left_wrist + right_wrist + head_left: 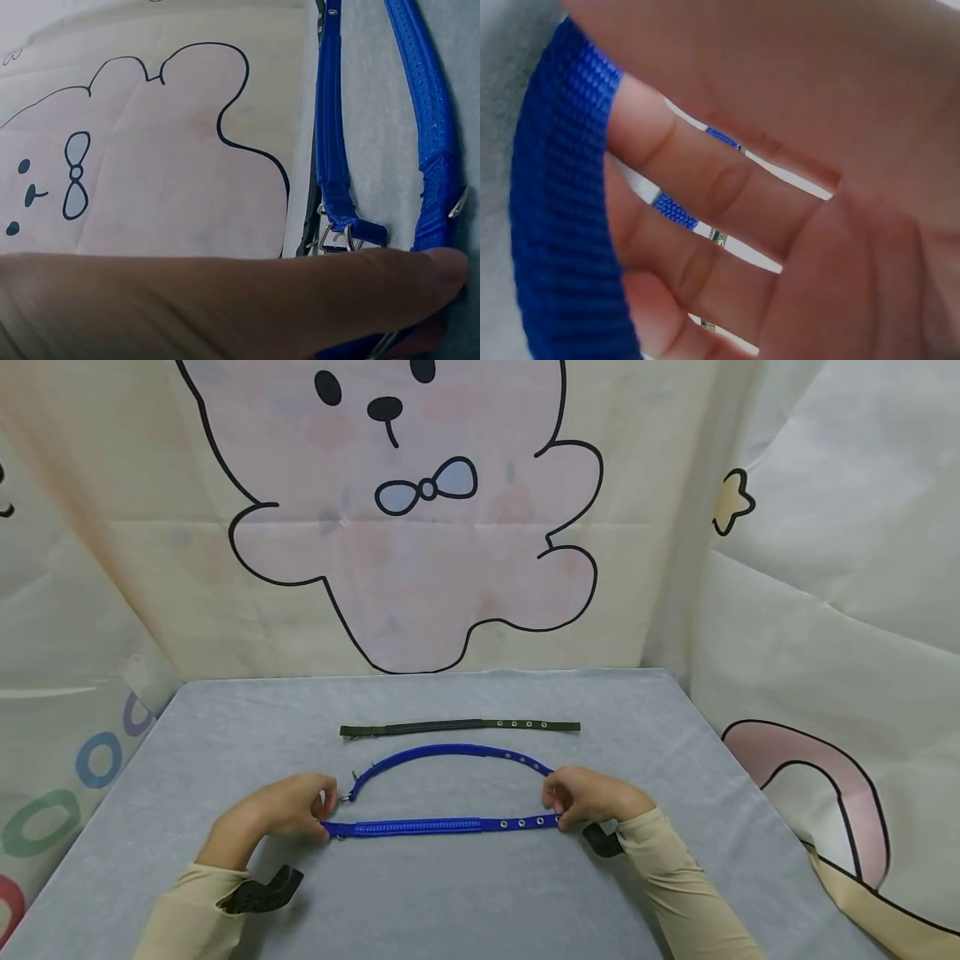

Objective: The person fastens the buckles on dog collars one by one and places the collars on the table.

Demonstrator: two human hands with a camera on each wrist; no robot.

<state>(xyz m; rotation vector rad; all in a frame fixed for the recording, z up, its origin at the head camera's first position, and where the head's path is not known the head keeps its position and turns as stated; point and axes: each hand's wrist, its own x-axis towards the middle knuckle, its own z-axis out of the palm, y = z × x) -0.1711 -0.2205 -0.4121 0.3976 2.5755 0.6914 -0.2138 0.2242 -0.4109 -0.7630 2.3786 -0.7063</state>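
On the grey worktop (420, 893), near its front edge, a blue collar (420, 826) lies flat and straight between the two hands. The left hand (281, 814) pinches its buckle end, and the right hand (592, 797) pinches the other end, where the metal eyelets are; the fingers (697, 187) of the right hand are curled round the woven strap in the right wrist view. Just behind it lies a second blue collar (450, 753), bowed into an arch, its ends near the two hands; I cannot tell if a hand touches it. Further back, well apart from the hands, a dark green collar (457, 726) lies straight. The held collar looks light and soft: it is woven webbing that will bend and sag in the middle when it is lifted by one end only. The weave gives a good, not slippery, surface. The metal buckle (334, 238) is the only hard part, small and a little heavier. I judge that holding both ends, as now, keeps it straight; the buckle end is the surest place to take hold.
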